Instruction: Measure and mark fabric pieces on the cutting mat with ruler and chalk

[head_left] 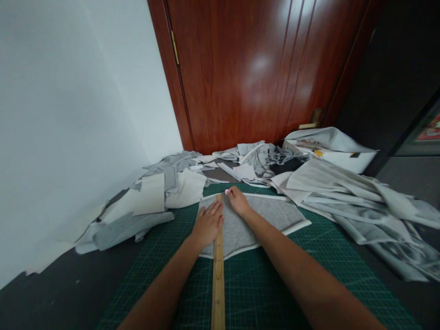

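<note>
A grey piece of fabric [268,212] with pale edges lies flat on a green cutting mat [158,270]. Across its left part runs a long wooden ruler [218,275], pointing away from me. My left hand [208,224] rests flat on the fabric and the ruler's left side, fingers stretched out. Just right of the ruler's far end, my right hand [237,199] pinches a small pink piece of tailor's chalk [227,191] at the fabric's far edge. Any mark under the chalk is too small to make out.
Grey and white fabric scraps [147,197] are heaped along the white wall at left. More fabric [357,197] is piled at right, beside a white box [357,158]. A reddish-brown wooden door [237,78] stands behind the mat.
</note>
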{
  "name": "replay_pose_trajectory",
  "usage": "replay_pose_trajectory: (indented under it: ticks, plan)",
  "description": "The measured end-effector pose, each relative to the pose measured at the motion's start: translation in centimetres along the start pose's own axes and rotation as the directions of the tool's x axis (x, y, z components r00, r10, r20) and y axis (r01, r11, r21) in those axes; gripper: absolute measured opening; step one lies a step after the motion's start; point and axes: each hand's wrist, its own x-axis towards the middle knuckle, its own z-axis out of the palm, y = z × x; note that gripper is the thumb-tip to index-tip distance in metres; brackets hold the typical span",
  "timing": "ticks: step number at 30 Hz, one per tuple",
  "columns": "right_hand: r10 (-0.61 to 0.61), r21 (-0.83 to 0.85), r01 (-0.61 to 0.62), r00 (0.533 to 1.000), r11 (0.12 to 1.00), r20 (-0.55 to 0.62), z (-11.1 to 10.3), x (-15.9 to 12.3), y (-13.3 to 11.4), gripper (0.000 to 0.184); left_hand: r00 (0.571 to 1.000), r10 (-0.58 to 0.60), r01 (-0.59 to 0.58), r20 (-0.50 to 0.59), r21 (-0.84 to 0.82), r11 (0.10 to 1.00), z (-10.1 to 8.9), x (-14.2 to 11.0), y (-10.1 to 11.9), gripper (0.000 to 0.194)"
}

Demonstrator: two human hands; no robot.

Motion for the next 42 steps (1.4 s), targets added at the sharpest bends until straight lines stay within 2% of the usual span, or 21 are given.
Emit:
replay_pose_trajectory:
  ticks: [7,13,19,24,27,35,38,42]
  plan:
    - [-0.045,-0.042,0.046,0.999,0.998,0.02,0.1,-0.3,0.7,0.021,0.998,-0.04,0.042,0.053,-0.028,0.999,-0.5,0.6,0.4,0.05]
    - [-0.077,-0.084,0.079,0.997,0.993,0.026,0.3,-0.2,0.7,0.019,0.998,-0.034,0.035,0.044,-0.021,0.999,-0.5,1.0,0.1,0.05]
    - [-0.11,-0.088,0.107,0.993,0.99,-0.033,0.1,-0.2,0.9,0.018,0.999,-0.03,0.03,0.012,0.001,1.0,-0.1,1.2,-0.1,0.05]
    - [-0.165,-0.162,0.141,0.974,0.977,-0.152,-0.2,-0.7,0.7,0.019,0.999,-0.044,0.044,0.019,-0.007,0.999,0.0,1.2,-0.1,0.052]
    - [-0.177,-0.15,0.16,0.978,0.976,-0.108,-0.2,-1.0,0.6,0.018,0.999,-0.034,0.035,0.028,-0.028,0.999,0.0,1.3,-0.2,0.053]
    - [0.004,-0.226,-0.01,1.0,0.974,-0.026,-0.2,-0.7,0.2,0.022,0.998,-0.039,0.041,0.041,-0.031,0.999,0.0,1.3,-0.2,0.052]
    - [0.101,-0.285,-0.092,0.995,0.954,0.018,-0.3,-0.1,-0.4,0.025,0.998,-0.043,0.045,0.05,-0.04,0.998,-0.2,1.3,-0.1,0.052]
    - [0.171,-0.313,-0.143,0.983,0.939,0.067,-0.4,1.2,-1.1,0.025,0.996,-0.05,0.054,0.071,-0.06,0.997,-0.4,1.3,0.0,0.052]
